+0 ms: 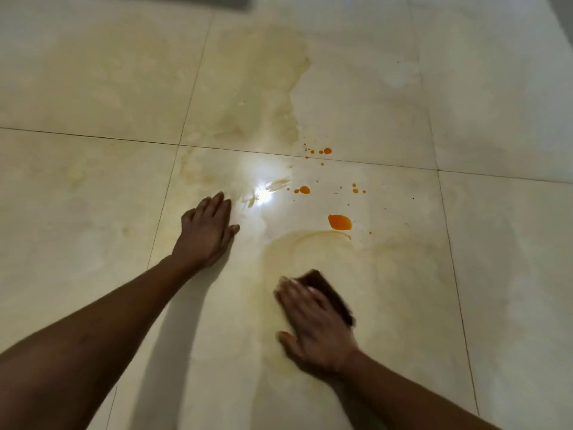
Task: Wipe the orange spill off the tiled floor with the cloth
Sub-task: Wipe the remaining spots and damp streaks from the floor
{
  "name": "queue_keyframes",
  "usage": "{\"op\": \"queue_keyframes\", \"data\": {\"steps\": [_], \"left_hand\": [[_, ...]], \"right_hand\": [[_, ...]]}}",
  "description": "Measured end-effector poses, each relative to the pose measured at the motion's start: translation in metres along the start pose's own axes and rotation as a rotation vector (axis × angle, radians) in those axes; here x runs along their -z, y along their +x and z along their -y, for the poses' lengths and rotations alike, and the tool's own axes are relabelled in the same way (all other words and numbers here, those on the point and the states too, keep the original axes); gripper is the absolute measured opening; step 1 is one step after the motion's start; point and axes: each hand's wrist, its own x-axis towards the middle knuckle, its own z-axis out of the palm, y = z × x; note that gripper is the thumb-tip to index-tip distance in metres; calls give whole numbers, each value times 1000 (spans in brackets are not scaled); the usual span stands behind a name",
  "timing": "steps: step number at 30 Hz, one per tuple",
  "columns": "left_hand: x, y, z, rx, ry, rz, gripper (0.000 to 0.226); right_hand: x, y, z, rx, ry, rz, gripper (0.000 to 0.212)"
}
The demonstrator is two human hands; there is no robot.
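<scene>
Smears suggest partly wiped cream tiled floor [93, 88]; orange liquid drops [339, 221] remain. Flat right hand [316, 324] presses dark brown cloth [325, 288]; left hand [204, 231] rests splayed.

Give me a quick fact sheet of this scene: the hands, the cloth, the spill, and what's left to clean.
Setting: pale tiled floor, seen from above
Hands: left hand lies flat on the floor, empty; right hand presses the dark cloth down, blurred
Spill: large orange blob just beyond the cloth; small orange drops farther off
Residue: yellowish smears across several tiles
Left to clean: blob, drops and smears
</scene>
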Motion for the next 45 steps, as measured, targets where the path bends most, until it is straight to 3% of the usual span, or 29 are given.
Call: {"op": "queue_keyframes", "data": {"steps": [3,6,8,10,14,17,20,22,25,27,28,30,34,36,37,40,42,45], "left_hand": [[-9,-5,-7,40,-28,-26,66],[-16,-6,-6,49,-15,-92,61],[-20,-4,-3,45,-16,-94,59],[-21,-4,-2,50,-9,-83,60],[-16,-5,-6,65,-11,-50,61],[-12,5,-9,76,-16,-88,59],[-10,28,-13,49,-17,-180,55],[-14,44,-13,41,-10,-241,54],[-15,47,-14,48,-9,-257,52],[-11,43,-16,53,-15,-239,52],[-8,42,-16,53,-15,-229,52],[-5,43,-17,59,-14,-216,53],[-11,47,-13,43,-11,-264,50],[-14,48,-13,48,-19,-281,49],[-15,46,-13,49,-23,-283,48],[-10,44,-14,39,-27,-288,47],[-8,43,-15,45,-35,-284,46],[-11,45,-14,40,-44,-289,46]], "right_hand": [[19,15,-58,-196,-79,-65,73],[34,106,-46,-410,-57,-183,76],[28,136,-17,-334,-19,-131,77],[21,112,-1,-169,-30,-28,76],[25,49,-36,-52,-108,28,76],[46,56,-80,-362,-82,-22,77],[63,110,-121,-669,-58,-196,75],[70,169,-124,-749,-35,-282,76],[58,195,-66,-425,-5,-212,76],[39,136,-26,-165,4,-67,75],[37,98,-24,-126,9,-34,75],[43,59,-71,-149,-31,-92,76],[84,161,-137,-664,-33,-271,75],[74,216,-94,-561,-16,-262,78],[62,217,-61,-413,-2,-197,78],[37,133,-20,-46,-28,-31,74],[48,96,-61,-28,-36,-43,76],[76,151,-120,-331,-93,-132,76]]}}
